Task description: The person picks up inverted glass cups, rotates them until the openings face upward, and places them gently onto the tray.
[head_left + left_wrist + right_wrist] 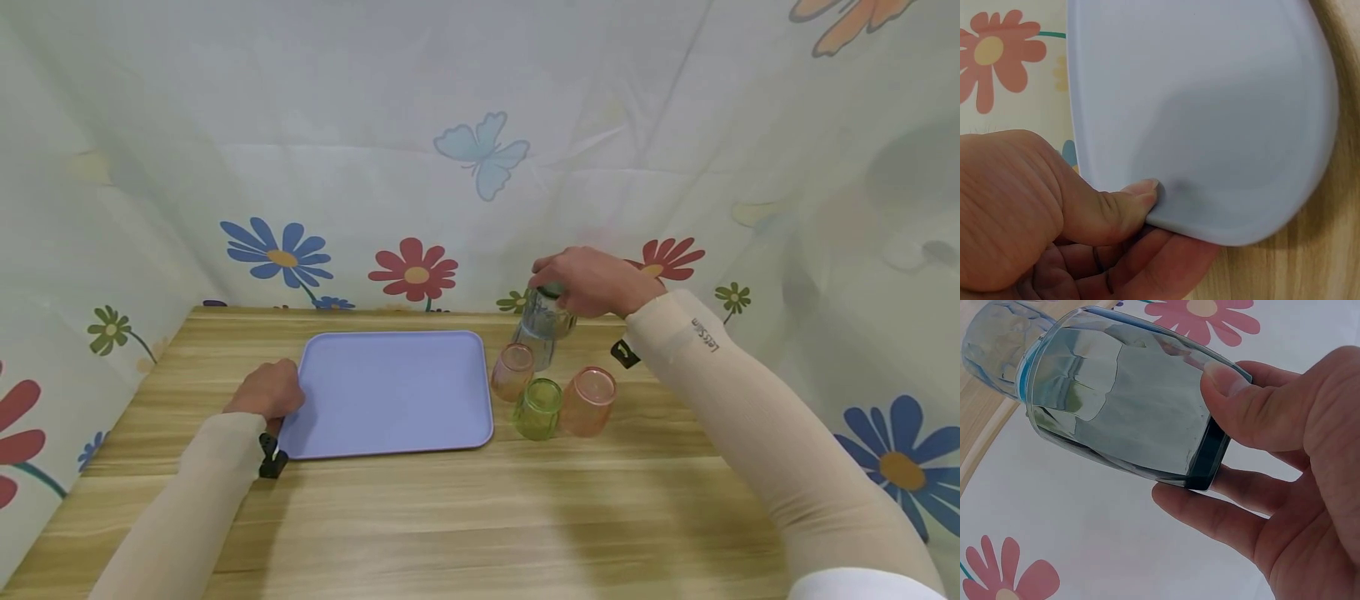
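My left hand (268, 390) pinches the left rim of a lavender tray (393, 392), thumb on the inner face and fingers beneath, as the left wrist view shows. Held by its thick dark base, a clear drinking glass (1147, 406) hangs mouth down from the fingers and thumb of my right hand (592, 282). Just past its mouth is a pale bluish glass (536, 352); whether the two touch, I cannot tell. Nearer to me a small pink glass (512, 377), a green glass (537, 414) and an orange-pink glass (588, 406) stand close together, seemingly upside down.
The glasses stand right of the tray on a wood-grain table (450, 525). Behind the table hangs a pale curtain (360, 183) printed with flowers and a butterfly, which also runs along both sides.
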### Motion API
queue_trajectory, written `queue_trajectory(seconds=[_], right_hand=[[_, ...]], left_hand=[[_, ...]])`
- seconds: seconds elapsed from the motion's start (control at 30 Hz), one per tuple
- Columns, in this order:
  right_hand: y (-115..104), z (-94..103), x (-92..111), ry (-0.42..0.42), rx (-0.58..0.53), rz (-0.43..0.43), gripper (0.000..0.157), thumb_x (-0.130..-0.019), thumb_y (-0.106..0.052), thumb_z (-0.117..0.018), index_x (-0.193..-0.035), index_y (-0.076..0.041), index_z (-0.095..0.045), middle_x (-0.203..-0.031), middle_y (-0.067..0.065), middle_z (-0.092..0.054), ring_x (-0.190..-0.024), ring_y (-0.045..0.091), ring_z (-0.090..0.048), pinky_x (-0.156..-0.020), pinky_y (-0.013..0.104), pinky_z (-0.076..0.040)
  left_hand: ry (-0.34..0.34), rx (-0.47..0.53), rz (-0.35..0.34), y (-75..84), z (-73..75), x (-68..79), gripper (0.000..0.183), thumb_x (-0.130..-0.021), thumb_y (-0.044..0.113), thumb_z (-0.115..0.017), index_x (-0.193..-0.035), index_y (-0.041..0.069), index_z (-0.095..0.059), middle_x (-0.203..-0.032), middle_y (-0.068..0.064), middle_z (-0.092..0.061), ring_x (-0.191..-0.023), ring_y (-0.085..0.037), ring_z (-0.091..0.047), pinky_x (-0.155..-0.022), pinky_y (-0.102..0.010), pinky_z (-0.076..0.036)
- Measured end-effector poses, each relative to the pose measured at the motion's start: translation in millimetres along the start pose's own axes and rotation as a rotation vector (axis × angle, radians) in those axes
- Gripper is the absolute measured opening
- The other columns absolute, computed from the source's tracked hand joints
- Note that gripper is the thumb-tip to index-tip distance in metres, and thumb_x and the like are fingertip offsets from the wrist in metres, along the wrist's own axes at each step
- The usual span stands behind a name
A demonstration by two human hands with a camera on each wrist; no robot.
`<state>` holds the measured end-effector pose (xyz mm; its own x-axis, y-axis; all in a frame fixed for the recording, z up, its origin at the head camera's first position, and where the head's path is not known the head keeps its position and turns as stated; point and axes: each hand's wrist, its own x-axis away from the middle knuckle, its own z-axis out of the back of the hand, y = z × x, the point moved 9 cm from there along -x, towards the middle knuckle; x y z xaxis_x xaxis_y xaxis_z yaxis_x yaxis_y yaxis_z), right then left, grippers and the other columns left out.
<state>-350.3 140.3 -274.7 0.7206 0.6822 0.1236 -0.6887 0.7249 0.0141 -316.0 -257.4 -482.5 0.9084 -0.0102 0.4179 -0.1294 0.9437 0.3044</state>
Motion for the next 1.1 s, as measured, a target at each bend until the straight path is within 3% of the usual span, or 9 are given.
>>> queue_trajectory(seconds=[0.47,1.1], right_hand=[[-5,-2.5,-6,-0.005,-0.02,-0.007,0.046,-0.091,0.001,-0.064,-0.134,-0.013,-0.072,-0.148,0.015,-0.062,-0.129,0.038,-0.065,-0.105,0.051,-0.057],[-17,1.1,-13,0.015,-0.003,0.061,0.048,-0.09,0.005,-0.058,-0.133,-0.01,-0.072,-0.144,0.017,-0.065,-0.124,0.037,-0.068,-0.103,0.05,-0.058]], left_hand=[[-0.019,0.021,0.025,-1.6,-4.4,-2.8,0.032,-0.096,0.0,-0.047,-0.12,-0.02,-0.054,-0.079,-0.021,-0.064,-0.063,-0.025,-0.067,-0.052,-0.03,-0.056],[-0.02,0.021,0.035,-3.2,-2.8,-4.4,0.03,-0.095,0.0,-0.047,-0.118,-0.019,-0.054,-0.078,-0.02,-0.064,-0.062,-0.025,-0.066,-0.05,-0.03,-0.056]])
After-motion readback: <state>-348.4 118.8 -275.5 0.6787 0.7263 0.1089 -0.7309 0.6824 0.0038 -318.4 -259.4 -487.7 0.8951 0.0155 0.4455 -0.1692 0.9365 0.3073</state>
